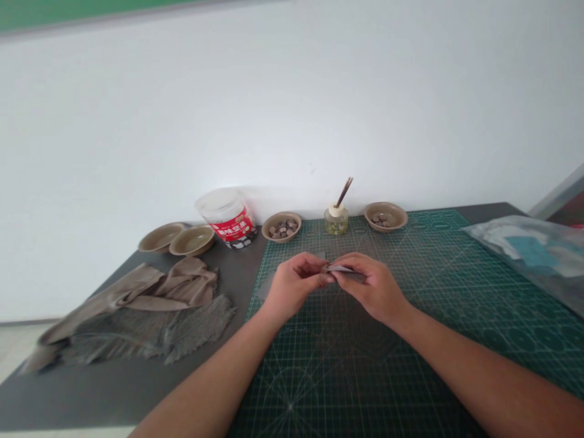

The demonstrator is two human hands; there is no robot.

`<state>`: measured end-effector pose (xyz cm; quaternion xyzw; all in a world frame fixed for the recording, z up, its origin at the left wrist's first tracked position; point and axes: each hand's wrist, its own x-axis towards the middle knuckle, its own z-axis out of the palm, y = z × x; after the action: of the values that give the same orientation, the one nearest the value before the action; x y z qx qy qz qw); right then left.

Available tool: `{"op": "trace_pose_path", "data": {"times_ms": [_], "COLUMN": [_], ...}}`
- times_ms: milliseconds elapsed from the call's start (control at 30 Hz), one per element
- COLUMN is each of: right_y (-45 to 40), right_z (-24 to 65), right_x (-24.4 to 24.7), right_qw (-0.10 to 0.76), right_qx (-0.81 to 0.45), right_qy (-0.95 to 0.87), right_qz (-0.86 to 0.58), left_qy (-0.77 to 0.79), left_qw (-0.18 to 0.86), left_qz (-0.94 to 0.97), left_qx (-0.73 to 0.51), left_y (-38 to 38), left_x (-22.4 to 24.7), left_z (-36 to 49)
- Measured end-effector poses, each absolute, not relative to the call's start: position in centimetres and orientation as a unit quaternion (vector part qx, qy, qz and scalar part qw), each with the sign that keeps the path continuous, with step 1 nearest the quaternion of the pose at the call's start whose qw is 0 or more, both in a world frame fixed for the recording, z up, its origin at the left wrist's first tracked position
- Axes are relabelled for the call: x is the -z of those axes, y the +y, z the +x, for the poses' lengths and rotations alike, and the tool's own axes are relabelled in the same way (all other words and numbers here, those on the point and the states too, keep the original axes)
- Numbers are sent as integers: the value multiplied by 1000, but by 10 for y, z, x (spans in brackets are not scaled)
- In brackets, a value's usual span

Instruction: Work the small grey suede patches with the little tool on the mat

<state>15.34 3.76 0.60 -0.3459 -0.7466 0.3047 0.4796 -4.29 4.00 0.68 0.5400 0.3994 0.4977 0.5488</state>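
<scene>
My left hand (pixel 294 285) and my right hand (pixel 370 287) meet above the green cutting mat (pixel 410 359), fingertips nearly touching. Between the left fingers sits a small brown piece (pixel 325 267), partly hidden by them. My right fingers pinch a thin, pale grey strip (pixel 345 269), whose end reaches toward the brown piece. A translucent sheet (pixel 267 287) lies on the mat, mostly hidden beneath my left hand.
Along the back stand a tan bowl of brown pieces (pixel 281 227), a glass jar with sticks (pixel 336 220), and another filled bowl (pixel 385 216). Further left are two tan bowls (pixel 191 241), a red-labelled plastic tub (pixel 227 218), and taupe cloth (pixel 137 310). A plastic bag (pixel 529 258) lies right.
</scene>
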Motion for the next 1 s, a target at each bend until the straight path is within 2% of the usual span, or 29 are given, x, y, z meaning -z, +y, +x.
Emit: {"op": "trace_pose_path", "data": {"times_ms": [567, 1000], "right_y": [34, 31], "right_z": [158, 160], "right_x": [-8, -9], "right_qw": [455, 460], "right_qx": [-135, -110], "right_qy": [-820, -830], "right_qz": [-321, -296], "left_qy": [425, 418], "left_qw": [503, 504], "left_qz": [584, 590], "left_qx": [-474, -473], "left_y": [39, 37], "left_x": [-7, -7], "left_z": [-46, -44]}}
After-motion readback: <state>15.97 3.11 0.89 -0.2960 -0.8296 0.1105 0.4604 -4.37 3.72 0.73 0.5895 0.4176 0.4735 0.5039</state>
